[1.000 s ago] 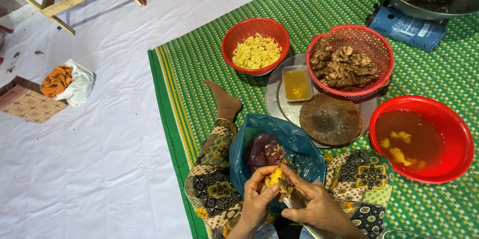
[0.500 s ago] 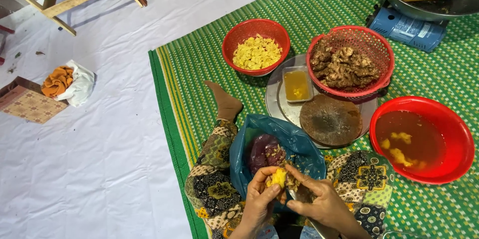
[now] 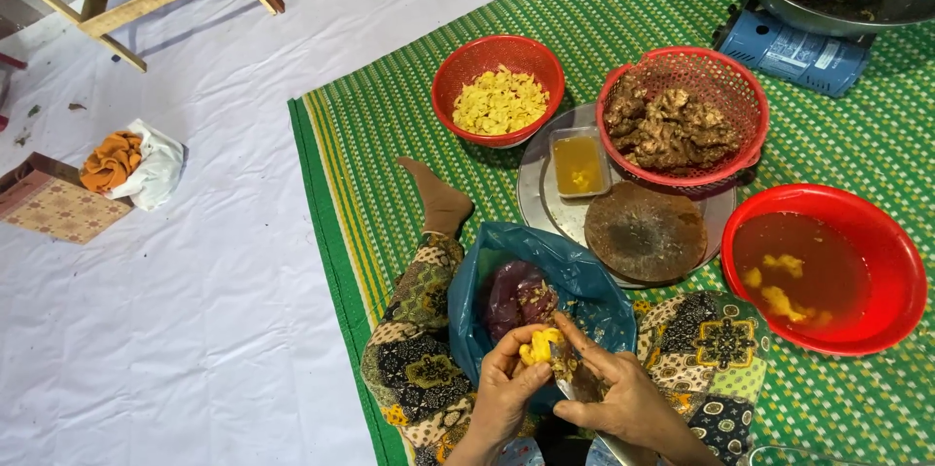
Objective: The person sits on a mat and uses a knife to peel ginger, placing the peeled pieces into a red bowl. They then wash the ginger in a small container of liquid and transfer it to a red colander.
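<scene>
My left hand point(image 3: 503, 390) grips a small yellow fruit piece point(image 3: 539, 345) over my lap. My right hand point(image 3: 614, 390) holds a knife point(image 3: 577, 380) whose blade rests against the piece. Both hands hover just above an open blue plastic bag point(image 3: 575, 276) with reddish-purple scraps point(image 3: 516, 293) inside. My legs, in patterned fabric, are folded on a green woven mat point(image 3: 390, 135).
Ahead are a red bowl of yellow pieces point(image 3: 499, 88), a red basket of brown chunks point(image 3: 682, 117), a small tub of yellow liquid point(image 3: 579, 163), a round wooden board point(image 3: 645, 230) on a metal tray, a red basin of water point(image 3: 821, 266), and a wok on a blue stove point(image 3: 799, 49).
Both hands have shifted slightly with the yellow piece, turning it against the knife blade. Everything else on the mat stays put.
</scene>
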